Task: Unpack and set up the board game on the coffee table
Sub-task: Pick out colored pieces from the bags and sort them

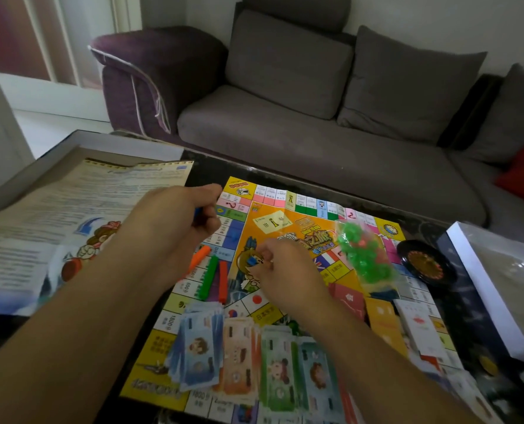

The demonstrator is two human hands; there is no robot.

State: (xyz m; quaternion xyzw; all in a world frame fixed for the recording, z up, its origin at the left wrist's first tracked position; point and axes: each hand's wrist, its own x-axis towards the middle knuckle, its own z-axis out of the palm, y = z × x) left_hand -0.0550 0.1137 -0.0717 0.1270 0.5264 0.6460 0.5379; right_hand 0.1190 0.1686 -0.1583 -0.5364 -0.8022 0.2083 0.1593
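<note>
Game board (291, 240) lies flat on the dark surface (205, 169), unfolded, its long axis running from near-left to far-right, the corners skewed to the surface's edge.

Left hand (175, 221) hovers over the board's far-left part, forearm coming in from lower left. Its fingers (207, 223) are curled into a loose fist and pinch a small blue piece (198, 212), mostly hidden; only a sliver shows.

Right hand (282, 270) is low over the board's centre, forearm entering from lower right, wrist bent down. Its fingertips are drawn together, pinching another small blue piece (252, 262) just above the board.

Between the hands, three sticks lie on the board: orange stick (200, 256) slanting toward far-right, green stick (208, 278) and red stick (223, 281) nearly parallel, pointing away from the viewer.

Stacks of paper money (239, 356) fan along the board's near edge. Bag of green pieces (364, 252) rests on the right side. Card decks (380, 313) sit beside it, nearer the viewer. Small roulette wheel (426, 264) is just off the board's right edge. Rules sheet (71, 209) lies in the box lid at left.
</note>
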